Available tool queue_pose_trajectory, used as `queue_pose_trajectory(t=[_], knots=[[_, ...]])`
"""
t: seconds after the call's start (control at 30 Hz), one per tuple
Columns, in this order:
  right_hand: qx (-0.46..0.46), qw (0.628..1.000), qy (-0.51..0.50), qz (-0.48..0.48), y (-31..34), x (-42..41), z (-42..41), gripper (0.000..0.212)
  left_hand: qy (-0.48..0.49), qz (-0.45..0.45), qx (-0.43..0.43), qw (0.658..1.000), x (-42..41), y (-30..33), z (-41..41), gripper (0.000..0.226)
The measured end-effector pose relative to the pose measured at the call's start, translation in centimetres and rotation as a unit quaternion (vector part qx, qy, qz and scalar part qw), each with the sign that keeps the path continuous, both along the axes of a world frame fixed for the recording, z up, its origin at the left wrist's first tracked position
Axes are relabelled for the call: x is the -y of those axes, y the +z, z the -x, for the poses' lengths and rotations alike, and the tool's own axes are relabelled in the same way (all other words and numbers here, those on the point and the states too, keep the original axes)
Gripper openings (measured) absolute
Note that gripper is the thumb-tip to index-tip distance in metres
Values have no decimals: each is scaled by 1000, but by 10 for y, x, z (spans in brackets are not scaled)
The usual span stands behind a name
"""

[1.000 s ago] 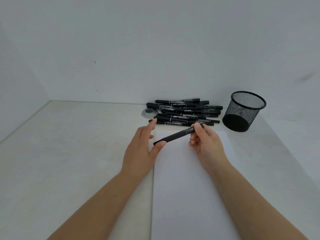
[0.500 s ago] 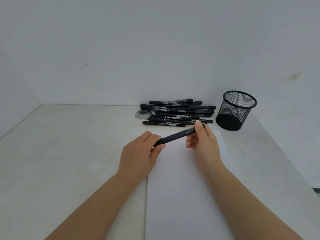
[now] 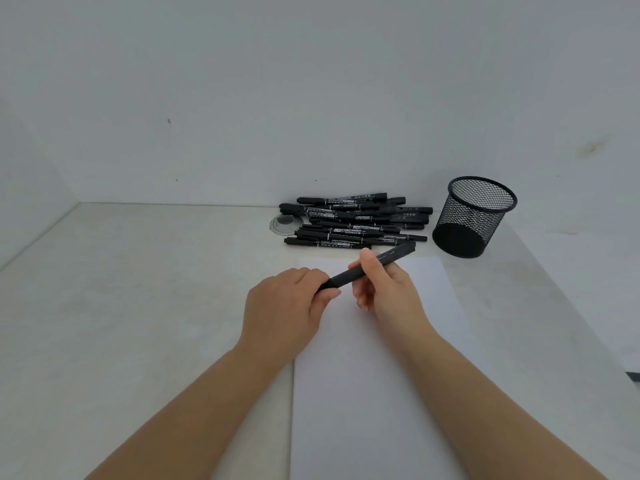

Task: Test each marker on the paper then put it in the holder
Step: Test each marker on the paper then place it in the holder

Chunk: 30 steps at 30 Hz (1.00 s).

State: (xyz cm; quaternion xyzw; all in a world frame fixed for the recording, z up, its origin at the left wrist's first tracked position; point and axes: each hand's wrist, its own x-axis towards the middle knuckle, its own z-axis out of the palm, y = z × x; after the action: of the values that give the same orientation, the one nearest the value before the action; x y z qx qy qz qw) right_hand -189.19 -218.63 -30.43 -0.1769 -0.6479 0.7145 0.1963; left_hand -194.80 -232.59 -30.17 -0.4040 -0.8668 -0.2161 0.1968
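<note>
Nearest me the paper point(image 3: 374, 375) lies flat on the bench point(image 3: 138, 306), running away from me, and I see no mark on it. Both hands hover over its far end with one marker point(image 3: 367, 270) between them. The left hand point(image 3: 287, 306) is curled round the marker's near-left end, thumb and fingers wrapped over what I take to be the cap, though the hand hides the tip itself. The right hand point(image 3: 388, 289) pinches the barrel about midway, forefinger on top, the other fingers loosely bent beneath. The marker's long axis runs from low left near me up to far right, its free end pointing roughly toward the holder point(image 3: 476, 216). That axis is what I judge the coming move turns on: to uncap it, the left hand would pull down and left along the line of the barrel while the right holds firm, and the freed tip would then sit just above the paper's far end. Beyond the hands, the pile of markers point(image 3: 356, 221) lies lengthwise left to right against the wall, partly over a small clear disc point(image 3: 284, 224). The mesh holder stands upright just right of the pile, nearer the right hand, with nothing visible in it.
</note>
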Motion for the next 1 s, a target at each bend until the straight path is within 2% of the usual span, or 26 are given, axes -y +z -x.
queue_pose_trajectory(t=[0.2, 0.33, 0.47, 0.53, 0.57, 0.67, 0.77, 0.87, 0.93, 0.97, 1.0], knots=[[12, 1000, -13, 24, -2, 0, 4, 35, 15, 59, 86, 994, -8, -6, -3, 32], [26, 999, -15, 17, -2, 0, 3, 36, -27, 9, 221, 975, -7, -2, -6, 30], [21, 1000, -11, 16, -1, 2, 1, 36, -61, -70, 374, 923, -6, 2, -6, 37], [15, 1000, -7, 15, 4, 4, 1, 36, -78, -92, 462, 879, -4, 6, -2, 40], [9, 1000, -4, 13, 7, 5, 1, 35, -94, -103, 516, 845, -2, 8, 0, 40], [-20, 1000, 13, 1, 21, 9, 1, 34, -162, -153, 669, 709, 4, 16, 5, 38], [-60, 997, 36, -16, 37, 11, 4, 32, -202, -200, 771, 571, 9, 23, 8, 34], [-81, 995, 52, -13, 44, 12, 8, 33, -221, -214, 828, 469, 11, 27, 11, 36], [-84, 995, 52, 12, 42, 13, 14, 35, -219, -224, 845, 433, 11, 28, 12, 38], [-80, 995, 52, 28, 40, 13, 16, 35, -201, -233, 847, 433, 11, 29, 11, 38], [-71, 996, 49, 39, 38, 13, 18, 35, -174, -244, 837, 459, 10, 28, 11, 38]])
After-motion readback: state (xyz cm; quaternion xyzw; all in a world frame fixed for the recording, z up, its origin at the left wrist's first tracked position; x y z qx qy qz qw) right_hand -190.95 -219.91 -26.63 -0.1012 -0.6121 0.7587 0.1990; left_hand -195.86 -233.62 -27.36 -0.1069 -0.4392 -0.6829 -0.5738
